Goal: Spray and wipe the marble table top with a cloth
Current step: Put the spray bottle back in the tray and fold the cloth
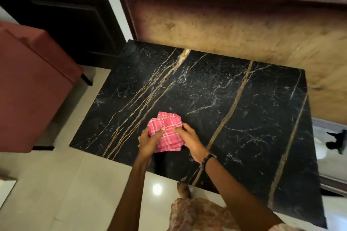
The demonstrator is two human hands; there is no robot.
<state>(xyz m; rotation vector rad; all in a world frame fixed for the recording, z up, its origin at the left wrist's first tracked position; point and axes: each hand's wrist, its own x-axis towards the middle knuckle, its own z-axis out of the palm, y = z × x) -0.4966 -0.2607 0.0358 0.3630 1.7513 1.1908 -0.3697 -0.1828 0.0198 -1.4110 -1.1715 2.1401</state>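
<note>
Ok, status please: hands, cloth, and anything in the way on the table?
Left hand and right hand both gripping folded pink cloth. Cloth near front edge of marble table. No spray bottle in view.

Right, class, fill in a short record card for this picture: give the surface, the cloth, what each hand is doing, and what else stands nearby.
surface: black marble table top with gold and white veins
cloth: pink checked cloth, folded, over the near left part of the top
left hand: grips the cloth's left side
right hand: grips the cloth's right side; dark wristband
spray bottle: none in view
nearby: reddish chair at left, wooden panel behind the table
</note>
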